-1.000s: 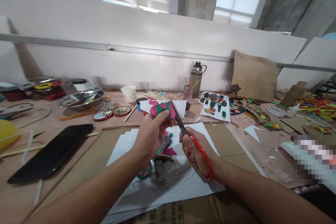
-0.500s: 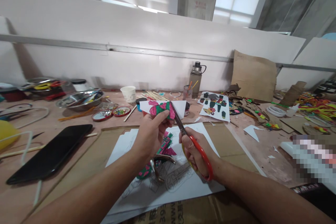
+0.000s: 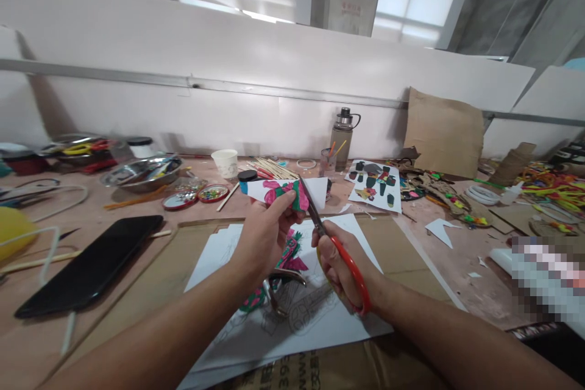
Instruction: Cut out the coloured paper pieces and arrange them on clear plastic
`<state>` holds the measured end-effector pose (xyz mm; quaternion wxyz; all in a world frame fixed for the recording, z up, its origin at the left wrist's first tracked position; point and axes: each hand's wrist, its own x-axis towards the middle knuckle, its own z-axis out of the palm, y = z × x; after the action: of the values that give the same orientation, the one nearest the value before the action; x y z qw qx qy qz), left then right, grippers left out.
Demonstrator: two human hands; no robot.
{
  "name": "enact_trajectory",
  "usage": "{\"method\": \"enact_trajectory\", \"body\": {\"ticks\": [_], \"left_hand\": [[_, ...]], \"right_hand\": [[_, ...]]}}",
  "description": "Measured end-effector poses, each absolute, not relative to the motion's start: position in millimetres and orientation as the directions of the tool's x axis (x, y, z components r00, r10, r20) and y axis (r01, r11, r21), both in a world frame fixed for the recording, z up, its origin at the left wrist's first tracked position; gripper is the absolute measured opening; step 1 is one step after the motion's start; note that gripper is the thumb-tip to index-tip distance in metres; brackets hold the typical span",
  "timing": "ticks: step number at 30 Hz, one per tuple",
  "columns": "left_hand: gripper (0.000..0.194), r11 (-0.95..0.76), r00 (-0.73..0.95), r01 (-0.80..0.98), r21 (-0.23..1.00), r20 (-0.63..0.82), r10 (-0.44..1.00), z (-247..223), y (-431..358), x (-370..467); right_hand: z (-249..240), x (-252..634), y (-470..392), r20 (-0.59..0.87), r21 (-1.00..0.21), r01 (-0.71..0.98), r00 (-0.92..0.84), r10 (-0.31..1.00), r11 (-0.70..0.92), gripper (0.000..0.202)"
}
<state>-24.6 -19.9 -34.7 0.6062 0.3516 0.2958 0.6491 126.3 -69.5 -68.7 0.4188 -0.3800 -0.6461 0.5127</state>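
Note:
My left hand [image 3: 269, 225] pinches a white piece of paper [image 3: 318, 189] with a pink and green painted shape on it. My right hand [image 3: 340, 265] is closed round the red handles of the scissors [image 3: 359, 283], whose blades point up and left and meet the paper at the right of the painted shape. Below both hands lie white sheets [image 3: 320, 317] with pencil drawings. On them are pink and green painted cut-outs [image 3: 295, 253] and a dark, shiny curved object, partly hidden by my left arm.
A black phone [image 3: 94, 265] lies at the left. Metal bowl [image 3: 141, 173], white cup [image 3: 225, 163], bottle [image 3: 342, 137] and sticks stand or lie behind. A painted sheet [image 3: 390, 195], cardboard and coloured cords are at the right.
The paper in my left hand has tilted slightly, and its painted shape sits a little differently beside the scissor blades. The whole view has shifted slightly.

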Motion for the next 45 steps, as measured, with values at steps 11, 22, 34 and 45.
{"method": "enact_trajectory", "body": {"ticks": [11,22,34,45], "left_hand": [[0.023,-0.083,-0.005,-0.595,0.799,0.1,0.995,-33.7,-20.6,-23.3],[0.023,-0.077,-0.007,-0.601,0.795,0.091,0.996,-36.3,-19.4,-22.7],[0.021,-0.075,-0.007,-0.596,0.8,0.089,0.996,-33.5,-21.1,-23.0],[0.024,-0.054,-0.008,-0.599,0.799,0.062,0.998,-33.4,-22.1,-21.4]], "right_hand": [[-72.5,125.5,-70.3,0.14,-0.986,0.036,-0.328,0.934,0.161,0.049],[-70.6,123.7,-72.5,0.104,-0.993,0.019,-0.295,0.95,0.115,0.049],[-70.7,123.7,-73.8,0.082,-0.993,0.064,-0.272,0.959,0.103,0.05],[-70.7,121.6,-75.1,0.065,-0.994,0.065,-0.246,0.967,0.083,0.05]]}}
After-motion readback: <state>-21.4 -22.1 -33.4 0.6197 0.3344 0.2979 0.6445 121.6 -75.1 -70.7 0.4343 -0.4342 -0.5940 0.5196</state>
